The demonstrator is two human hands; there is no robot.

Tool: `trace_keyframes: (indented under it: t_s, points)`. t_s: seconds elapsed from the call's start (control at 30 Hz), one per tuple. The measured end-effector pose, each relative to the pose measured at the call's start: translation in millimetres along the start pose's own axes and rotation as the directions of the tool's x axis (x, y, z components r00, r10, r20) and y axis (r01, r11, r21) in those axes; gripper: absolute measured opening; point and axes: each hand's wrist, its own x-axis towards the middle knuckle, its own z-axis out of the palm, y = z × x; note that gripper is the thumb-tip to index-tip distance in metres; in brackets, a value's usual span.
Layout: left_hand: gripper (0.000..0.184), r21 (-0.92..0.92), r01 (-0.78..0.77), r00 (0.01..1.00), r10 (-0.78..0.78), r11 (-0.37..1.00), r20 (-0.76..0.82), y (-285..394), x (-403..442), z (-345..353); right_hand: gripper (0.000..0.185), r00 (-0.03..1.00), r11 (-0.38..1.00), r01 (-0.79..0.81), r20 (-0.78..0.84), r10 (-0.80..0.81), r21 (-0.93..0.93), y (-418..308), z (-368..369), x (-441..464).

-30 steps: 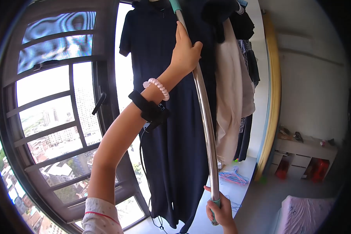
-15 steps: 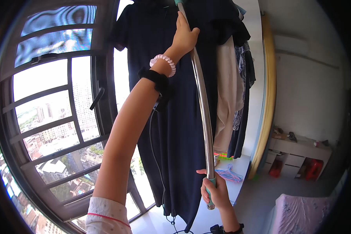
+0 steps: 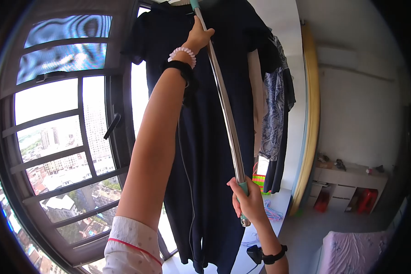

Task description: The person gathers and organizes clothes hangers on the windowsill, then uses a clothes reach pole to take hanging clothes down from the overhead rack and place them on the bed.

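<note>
The fingers of the right hand (image 3: 251,201) are wrapped round the teal grip near the lower end of a metal pole (image 3: 224,109), its tip poking out just below them. Higher up, the fingers of the left hand (image 3: 199,37) are curled about the shaft, one finger lying along it. The pole slants up and leftward in front of a hanging dark garment (image 3: 214,182), its top running out of view. Open floor (image 3: 301,228) lies to the right, beyond the edge of a white ledge (image 3: 285,194); on the left, the window frame (image 3: 125,91) and its handle (image 3: 113,126) bound the space. A thin cable (image 3: 187,173) trails from the left wristband (image 3: 178,67) down across the dark cloth. Right of that garment, a patterned one (image 3: 274,123) hangs close by, above tangled pink-and-blue strands (image 3: 273,213) on the ledge. Farther off stand a cabinet (image 3: 340,192) and a pink-covered bed (image 3: 351,251).
</note>
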Motion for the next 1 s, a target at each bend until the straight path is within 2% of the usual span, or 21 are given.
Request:
trace_keyframes:
  t_s: [0.07,0.13,0.2,0.23,0.3,0.33,0.43,0.47,0.53,0.6,0.67,0.7,0.73,0.8,0.87,0.93,1.0]
  points:
    - [0.089,0.061,0.115,0.993,-0.117,0.991,0.026,-17,17,-7,0.023,1.0,1.0,-0.001,0.001,0.001,-0.023,-14,3,3]
    - [0.084,-0.006,0.134,0.991,-0.134,0.991,-0.025,-32,19,-12,0.025,0.999,0.998,-0.04,0.012,0.04,-0.058,-21,5,7]
    - [0.072,-0.155,0.18,0.984,-0.179,0.971,0.016,-28,-4,-18,0.026,1.0,0.996,-0.026,-0.009,0.025,-0.084,-5,3,11]
    - [0.072,-0.155,0.181,0.983,-0.181,0.971,0.017,-29,-19,-16,0.026,1.0,0.992,-0.008,-0.021,0.005,-0.125,7,2,11]
    - [0.052,-0.359,0.209,0.973,-0.231,0.909,-0.017,-35,-42,-13,0.025,0.999,0.989,0.021,-0.034,-0.026,-0.149,42,4,10]
    - [0.052,-0.354,0.216,0.971,-0.237,0.91,-0.017,-43,-46,-15,0.023,0.999,0.992,0.001,-0.043,-0.006,-0.122,60,8,5]
    - [0.027,-0.634,0.289,0.957,-0.245,0.717,0.158,-61,-63,-25,0.022,0.998,0.998,-0.048,-0.031,0.047,-0.049,131,21,-22]
    - [0.027,-0.625,0.301,0.953,-0.257,0.72,0.163,-66,-66,-30,0.021,0.998,0.997,-0.062,-0.019,0.062,-0.047,157,24,-35]
    - [0.019,-0.808,0.303,0.937,-0.315,0.506,0.154,-74,-67,-41,0.021,0.994,0.992,-0.104,0.013,0.105,-0.067,208,25,-65]
    - [0.019,-0.779,0.288,0.951,-0.26,0.557,0.166,-65,-101,-52,0.025,0.977,0.959,-0.197,0.044,0.21,-0.205,254,13,-96]
    - [0.021,-0.758,0.298,0.943,-0.3,0.58,0.142,-40,-167,-35,0.032,0.973,0.841,-0.19,0.019,0.231,-0.506,285,-3,-122]
    - [0.022,-0.728,0.276,0.945,-0.314,0.627,0.087,-31,-199,-27,0.04,0.922,0.779,-0.226,0.13,0.364,-0.584,303,-18,-134]
    - [0.022,-0.697,0.251,0.946,-0.323,0.672,0.03,-22,-230,-18,0.041,0.917,0.632,-0.093,0.181,0.356,-0.769,296,-28,-144]
    - [0.022,-0.583,0.255,0.935,-0.35,0.771,-0.054,-1,-292,-1,0.038,0.982,0.768,0.078,0.183,0.052,-0.636,249,-40,-142]
    - [0.021,-0.463,0.286,0.93,-0.36,0.839,-0.079,26,-351,15,0.035,0.981,0.815,0.185,0.148,-0.123,-0.55,156,-51,-122]
    - [0.018,-0.409,0.32,0.92,-0.384,0.855,-0.083,68,-401,30,0.038,0.917,0.728,0.384,0.141,-0.374,-0.567,69,-64,-109]
    - [0.017,-0.38,0.388,0.894,-0.443,0.84,-0.065,104,-442,38,0.056,0.79,0.55,0.534,0.148,-0.594,-0.643,1,-74,-106]
